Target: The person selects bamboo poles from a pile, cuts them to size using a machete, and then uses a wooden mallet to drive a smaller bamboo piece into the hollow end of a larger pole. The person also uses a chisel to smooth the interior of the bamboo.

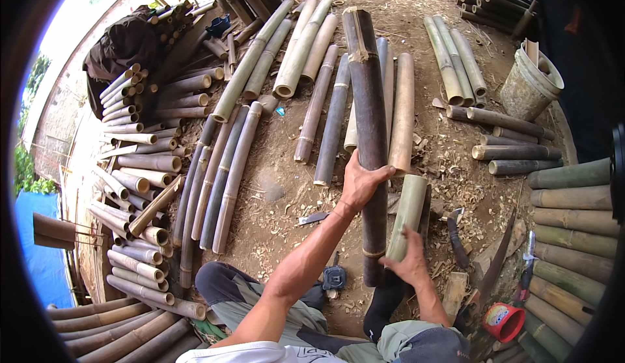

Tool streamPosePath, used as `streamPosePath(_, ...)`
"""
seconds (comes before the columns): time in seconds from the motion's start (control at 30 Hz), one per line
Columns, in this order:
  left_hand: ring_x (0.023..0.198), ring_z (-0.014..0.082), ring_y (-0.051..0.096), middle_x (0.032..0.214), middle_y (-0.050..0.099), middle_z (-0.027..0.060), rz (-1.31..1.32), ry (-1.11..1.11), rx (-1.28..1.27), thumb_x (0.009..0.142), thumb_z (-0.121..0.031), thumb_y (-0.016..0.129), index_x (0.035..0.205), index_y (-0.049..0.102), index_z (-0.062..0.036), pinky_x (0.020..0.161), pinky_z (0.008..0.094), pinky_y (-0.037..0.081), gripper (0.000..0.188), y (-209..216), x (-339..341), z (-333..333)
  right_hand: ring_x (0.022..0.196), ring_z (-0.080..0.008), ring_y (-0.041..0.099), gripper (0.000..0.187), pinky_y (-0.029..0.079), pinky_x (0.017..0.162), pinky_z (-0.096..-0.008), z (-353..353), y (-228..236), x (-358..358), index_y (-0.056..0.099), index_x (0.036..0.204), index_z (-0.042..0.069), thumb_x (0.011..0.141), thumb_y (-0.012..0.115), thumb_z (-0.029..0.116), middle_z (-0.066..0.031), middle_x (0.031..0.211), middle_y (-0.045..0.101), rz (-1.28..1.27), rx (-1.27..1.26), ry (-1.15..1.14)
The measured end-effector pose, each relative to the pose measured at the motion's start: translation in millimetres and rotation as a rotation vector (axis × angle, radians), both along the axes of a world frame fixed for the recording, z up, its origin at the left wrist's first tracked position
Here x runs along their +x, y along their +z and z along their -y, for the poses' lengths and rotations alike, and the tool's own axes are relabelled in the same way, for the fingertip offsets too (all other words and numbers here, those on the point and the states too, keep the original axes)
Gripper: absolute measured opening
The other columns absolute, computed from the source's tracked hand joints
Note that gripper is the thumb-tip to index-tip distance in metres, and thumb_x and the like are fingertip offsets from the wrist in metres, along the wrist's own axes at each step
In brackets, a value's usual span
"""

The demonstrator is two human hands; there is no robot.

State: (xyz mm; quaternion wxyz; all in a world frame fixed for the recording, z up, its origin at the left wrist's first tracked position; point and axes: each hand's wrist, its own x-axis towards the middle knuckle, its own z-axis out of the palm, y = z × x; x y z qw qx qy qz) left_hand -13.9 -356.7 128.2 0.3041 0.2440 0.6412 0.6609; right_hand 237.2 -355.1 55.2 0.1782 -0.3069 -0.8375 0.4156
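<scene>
My left hand (364,179) is wrapped round a long dark bamboo pole (368,102), which stands tilted in front of me with its upper end pointing away. Close by on the right, my right hand (411,260) grips the lower end of a shorter pale green bamboo piece (407,207). That piece lies alongside the pole, with another dark length partly hidden behind it. Between my legs sits a dark tape measure (334,277). A knife blade (314,218) lies on the ground left of the pole, and a dark curved tool (458,239) lies to the right.
Bamboo lengths (237,174) lie in rows on the dirt, with stacked bamboo (146,161) at the left and a bamboo slat surface (573,226) at the right. A bucket (530,86), a long blade (500,259) and a red cup (504,324) stand or lie right. Shavings litter the ground.
</scene>
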Motion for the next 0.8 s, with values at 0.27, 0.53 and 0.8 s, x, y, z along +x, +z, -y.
streamPosePath(0.27,0.095,0.0190,0.064,0.106,0.066,0.0133,-0.172,-0.011,-0.105,0.069,-0.019,0.084,0.120,0.052,0.0039,0.086,0.0343,0.052,0.064,-28.0,5.8,27.0,0.125,-0.0425,0.042,0.070,0.037,0.104,-0.0506,-17.8,-94.2,81.0,0.038,0.141,-0.003,0.084,0.070,0.021,-0.0245,0.128,0.047,0.587,-0.073,-0.439)
streamPosePath(0.53,0.099,0.0289,0.067,0.106,0.066,0.0192,-0.294,0.104,-0.208,0.069,-0.034,0.085,0.128,0.045,-0.0006,0.088,0.0412,0.053,0.078,-23.8,33.8,28.6,0.116,-0.0422,0.050,0.060,0.043,0.098,-0.0481,-0.1,-133.8,94.1,0.044,0.134,0.000,0.083,0.072,0.011,-0.0232,0.122,0.049,0.542,-0.124,-0.390)
streamPosePath(0.8,0.097,0.0234,0.064,0.105,0.065,0.0123,-0.071,-0.127,-0.024,0.066,-0.023,0.083,0.125,0.051,0.0002,0.088,0.0362,0.052,0.071,-27.5,15.8,22.6,0.099,-0.0376,0.053,0.052,0.042,0.083,-0.0497,-13.3,-115.4,102.0,0.046,0.129,0.004,0.080,0.062,0.009,-0.0178,0.111,0.048,0.493,-0.248,-0.542)
